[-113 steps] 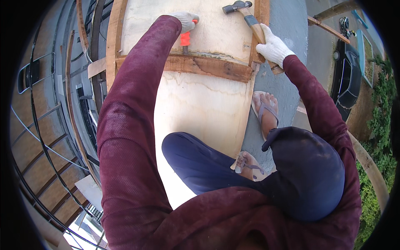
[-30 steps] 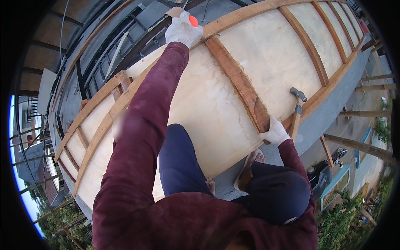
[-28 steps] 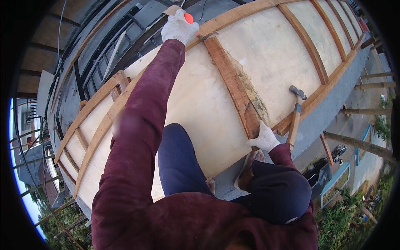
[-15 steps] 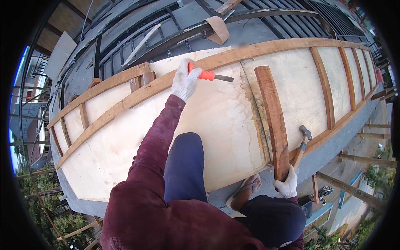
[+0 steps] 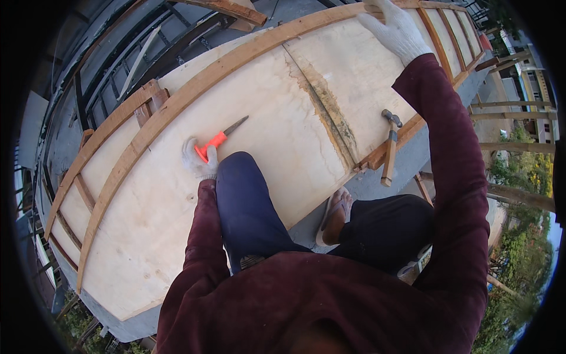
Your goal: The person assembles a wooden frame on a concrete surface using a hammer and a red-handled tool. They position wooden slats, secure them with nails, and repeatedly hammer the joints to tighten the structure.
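Note:
My left hand (image 5: 197,164), in a white glove, is closed on the orange handle of a chisel (image 5: 219,138). It rests on the plywood panel (image 5: 277,135) beside my blue-trousered knee, and the blade points up and right. My right hand (image 5: 396,30), also gloved, reaches across the panel to the far wooden rail (image 5: 247,56); I cannot make out whether it grips anything. A wooden-handled hammer (image 5: 389,150) lies loose on the near edge batten (image 5: 407,133), touched by neither hand. A dark stained strip (image 5: 327,103) crosses the plywood.
My sandalled foot (image 5: 336,215) stands on the grey concrete ledge below the panel. Metal bars and timber pieces (image 5: 135,65) lie beyond the far rail. To the right, past the edge, are wooden props (image 5: 519,112), greenery and buildings far below.
The right hand let go of the hammer, which now lies on the near batten, and reached to the far rail. The left hand brought the chisel down beside my knee. The cross batten is gone, leaving a stain.

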Tool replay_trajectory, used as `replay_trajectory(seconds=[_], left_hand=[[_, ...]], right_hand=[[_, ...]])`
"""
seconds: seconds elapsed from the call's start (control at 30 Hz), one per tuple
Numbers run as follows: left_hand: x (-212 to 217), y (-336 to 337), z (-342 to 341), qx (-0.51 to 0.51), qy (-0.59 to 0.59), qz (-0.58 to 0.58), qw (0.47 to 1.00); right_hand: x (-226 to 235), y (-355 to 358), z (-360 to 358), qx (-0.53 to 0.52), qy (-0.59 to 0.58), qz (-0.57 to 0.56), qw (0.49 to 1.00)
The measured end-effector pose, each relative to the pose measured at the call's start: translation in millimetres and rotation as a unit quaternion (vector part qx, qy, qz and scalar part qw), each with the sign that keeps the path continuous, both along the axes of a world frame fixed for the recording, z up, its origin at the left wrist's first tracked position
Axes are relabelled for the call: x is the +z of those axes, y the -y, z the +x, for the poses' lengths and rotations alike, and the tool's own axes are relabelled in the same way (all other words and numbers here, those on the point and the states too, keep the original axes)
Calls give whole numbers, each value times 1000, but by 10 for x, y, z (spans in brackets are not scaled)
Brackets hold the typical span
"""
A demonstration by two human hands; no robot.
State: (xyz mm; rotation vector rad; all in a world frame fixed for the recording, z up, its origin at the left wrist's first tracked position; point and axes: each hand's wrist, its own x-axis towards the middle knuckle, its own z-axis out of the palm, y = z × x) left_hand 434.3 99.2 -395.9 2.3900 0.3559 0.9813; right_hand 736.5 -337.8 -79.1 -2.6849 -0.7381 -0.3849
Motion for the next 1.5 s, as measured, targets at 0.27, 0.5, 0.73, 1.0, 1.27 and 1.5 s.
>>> replay_trajectory(seconds=[0.27,0.5,0.73,1.0,1.27,1.5], left_hand=[[-87,36,36,2,-30,13,999],[-80,-57,0,26,-89,-20,996],[-130,-108,17,43,-107,-9,993],[-272,-150,23,31,-58,31,997],[-143,-21,66,22,-52,18,998],[-101,-65,73,35,-53,43,997]], right_hand=[[-2146,2110,-2513,-462,-318,-85,823],[-2623,1832,-2851,-431,-501,362,657],[-1908,1544,-2939,-430,-439,425,665],[-1227,1556,-3506,-443,-329,-104,827],[-1121,1341,-3573,-404,-391,-129,817],[-1331,1281,-3109,-326,-479,-123,806]])
